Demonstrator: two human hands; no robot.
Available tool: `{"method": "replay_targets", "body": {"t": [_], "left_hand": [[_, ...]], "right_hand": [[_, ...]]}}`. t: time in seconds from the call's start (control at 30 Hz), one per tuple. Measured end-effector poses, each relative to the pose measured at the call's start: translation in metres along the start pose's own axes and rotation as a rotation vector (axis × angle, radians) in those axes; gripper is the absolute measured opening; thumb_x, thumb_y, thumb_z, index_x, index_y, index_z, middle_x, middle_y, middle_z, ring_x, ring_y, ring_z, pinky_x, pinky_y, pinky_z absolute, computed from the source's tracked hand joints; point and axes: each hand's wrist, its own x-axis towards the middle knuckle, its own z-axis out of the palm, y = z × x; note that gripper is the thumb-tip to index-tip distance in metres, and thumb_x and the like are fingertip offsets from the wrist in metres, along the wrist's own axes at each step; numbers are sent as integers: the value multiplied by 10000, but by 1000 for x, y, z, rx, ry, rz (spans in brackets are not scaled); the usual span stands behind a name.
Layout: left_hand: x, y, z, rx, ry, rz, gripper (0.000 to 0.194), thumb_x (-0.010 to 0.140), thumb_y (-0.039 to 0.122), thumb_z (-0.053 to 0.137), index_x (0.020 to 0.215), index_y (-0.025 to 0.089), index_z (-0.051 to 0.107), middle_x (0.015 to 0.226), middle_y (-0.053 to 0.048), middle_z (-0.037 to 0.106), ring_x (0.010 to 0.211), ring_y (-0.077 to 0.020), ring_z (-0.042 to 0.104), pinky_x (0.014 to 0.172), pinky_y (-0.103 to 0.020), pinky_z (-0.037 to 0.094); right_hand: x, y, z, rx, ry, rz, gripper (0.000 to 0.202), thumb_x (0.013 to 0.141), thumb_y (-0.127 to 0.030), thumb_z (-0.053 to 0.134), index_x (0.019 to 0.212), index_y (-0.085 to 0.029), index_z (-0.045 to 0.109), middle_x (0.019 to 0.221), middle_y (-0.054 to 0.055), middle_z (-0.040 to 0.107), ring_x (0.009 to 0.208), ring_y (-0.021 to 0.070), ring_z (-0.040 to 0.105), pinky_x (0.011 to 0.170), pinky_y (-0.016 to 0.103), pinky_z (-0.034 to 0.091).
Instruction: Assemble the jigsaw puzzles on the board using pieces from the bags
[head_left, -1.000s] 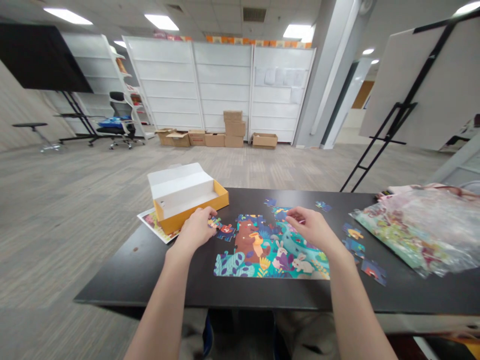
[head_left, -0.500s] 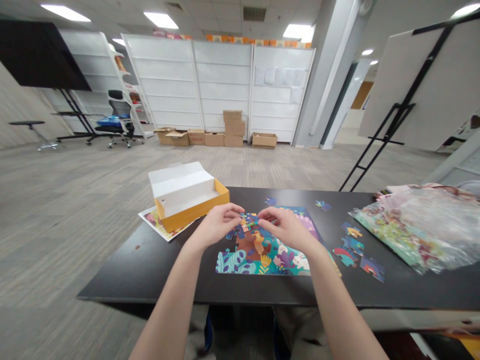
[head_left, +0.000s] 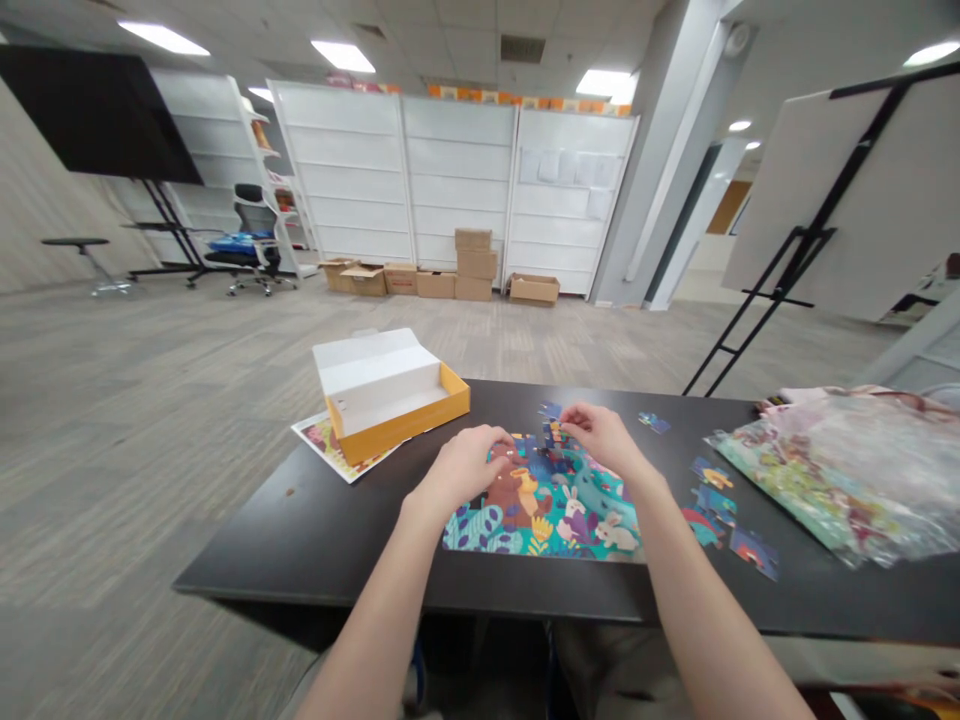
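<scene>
Since the earlier frame the right hand has drawn away from the left hand, going rightward to the puzzle's upper middle. There its fingers seem to pinch a piece, probably by the edge, so its picture stays in sight and its rim can be lined up. The left hand's fingers are curved and apart over the puzzle's left side, perhaps ready to steady it; whether they touch, I cannot tell.

The puzzle lies flat on the table, directly before the person, likely so both hands reach it evenly. Loose pieces lie to its right, picture up, presumably for easy reading. The box, lid open, sits at the left, partly over a sheet, probably to stay beside the work.
</scene>
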Motion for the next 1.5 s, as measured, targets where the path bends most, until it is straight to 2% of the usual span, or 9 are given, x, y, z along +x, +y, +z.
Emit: {"method": "replay_targets", "body": {"t": [0.2, 0.6, 0.73, 0.93, 1.1, 1.17, 1.33, 1.43, 1.5], "left_hand": [[-4, 0, -2, 263, -111, -83, 215, 861, 259, 604, 1038, 263, 728, 1072, -52, 746, 1033, -266, 685, 873, -356, 537], [-4, 0, -2, 294, -137, -83, 228, 866, 265, 595, 1053, 273, 724, 1103, -48, 735, 1050, -264, 678, 860, -349, 527], [-5, 0, -4, 285, -148, -85, 240, 870, 259, 587, 1068, 265, 723, 1107, -54, 736, 1051, -262, 679, 874, -350, 525], [-5, 0, -8, 279, -122, -108, 234, 878, 295, 579, 1058, 268, 725, 1081, -55, 733, 1001, -251, 680, 826, -340, 530], [-6, -3, -13, 282, -92, -128, 239, 893, 306, 572, 1072, 260, 724, 1060, -60, 731, 985, -242, 676, 831, -335, 523], [-6, -4, -14, 287, -88, -139, 236, 898, 315, 576, 1075, 264, 723, 1058, -56, 729, 981, -242, 676, 822, -336, 524], [-6, -8, -15, 292, -77, -149, 218, 901, 322, 583, 1060, 262, 721, 1072, -55, 732, 1000, -247, 677, 820, -336, 524], [-6, -10, -15, 292, -81, -157, 219, 899, 327, 591, 1062, 259, 720, 1082, -59, 734, 1007, -250, 679, 823, -336, 527], [-6, -11, -16, 286, -77, -162, 217, 896, 320, 592, 1061, 258, 720, 1086, -59, 738, 1014, -250, 682, 834, -335, 527]], "right_hand": [[3, 22, 16, -76, -5, 24, 106, 794, -287, 624, 817, -196, 672, 777, 44, 743, 713, 185, 694, 711, 306, 530], [7, 39, 12, 38, -108, 86, 92, 780, -244, 623, 823, -181, 675, 779, 50, 750, 715, 184, 697, 708, 293, 542], [5, 36, 12, -13, -118, 86, 85, 777, -220, 638, 828, -183, 695, 797, 48, 763, 722, 184, 709, 713, 286, 545], [1, 27, 12, -225, -77, 80, 72, 739, -193, 709, 809, -199, 724, 802, 35, 771, 708, 180, 702, 687, 272, 528], [0, 19, 10, -277, -58, 31, 62, 766, -194, 697, 812, -200, 739, 813, 33, 771, 711, 171, 692, 700, 268, 519], [-2, 15, 10, -284, -83, 1, 69, 784, -207, 691, 822, -199, 748, 807, 35, 768, 722, 174, 688, 701, 269, 512], [-6, 9, 15, -298, -253, 12, 113, 805, -185, 672, 854, -206, 772, 770, 29, 760, 663, 162, 666, 637, 254, 491], [-7, 8, 14, -329, -267, 0, 149, 810, -153, 653, 853, -220, 779, 796, 28, 767, 692, 169, 674, 659, 258, 498], [-8, 7, 10, -356, -221, -32, 184, 829, -135, 620, 854, -223, 780, 844, 38, 772, 762, 180, 688, 726, 271, 508]]}}
